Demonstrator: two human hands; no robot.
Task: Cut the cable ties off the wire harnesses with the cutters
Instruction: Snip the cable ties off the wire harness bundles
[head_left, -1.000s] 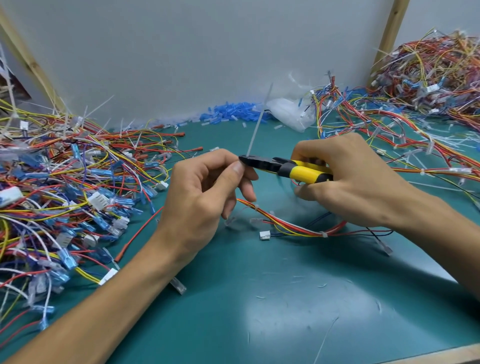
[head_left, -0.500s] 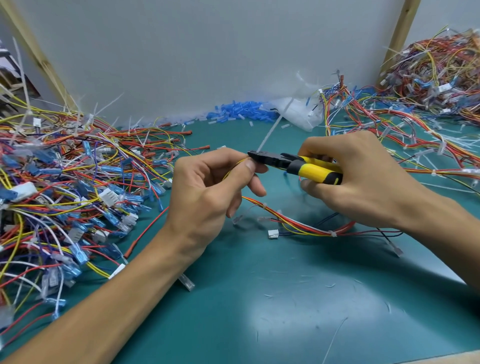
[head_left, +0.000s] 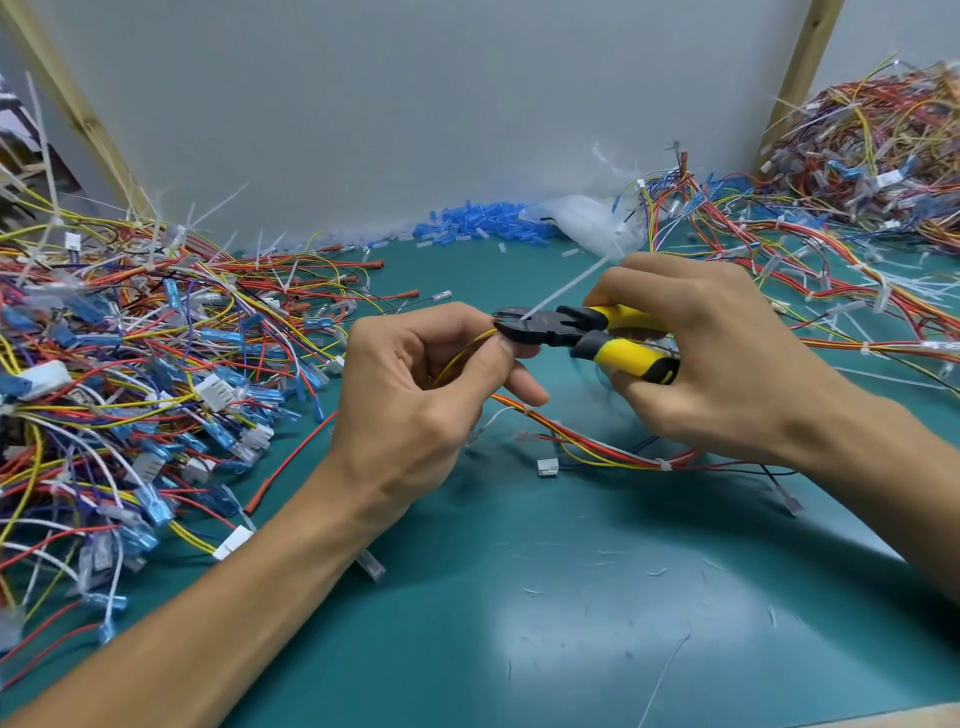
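My right hand (head_left: 727, 353) is wrapped round the yellow handles of the cutters (head_left: 582, 335), its fingers (head_left: 654, 280) curled tight on them. The handles stand slightly apart, and I cannot tell whether the jaws have bitten through yet. Right at the nose of the cutters my left hand (head_left: 415, 395) pinches a yellow wire (head_left: 462, 353) of the wire harness (head_left: 597, 457) between thumb and forefinger, with the other fingers (head_left: 524, 387) loosely curled beneath. The cable tie (head_left: 566, 287) sits in the jaws, its white tail slanting up and away over the top of the cutters, and the rest of the harness trails onto the tabletop (head_left: 519, 597) below them. My main worry is the thumb: its tip touches the cutters' nose, so a squeeze with the jaws off line could nip skin. Next is the wire, since the tie hugs it closely and a bite taken too deep would likely nick the insulation. If my pinch slackens, the harness may twist and pull the tie out of the jaws. The freed tail could also spring off into the tangled pile (head_left: 130, 364) to the left of the cutters, where I would struggle to find it.
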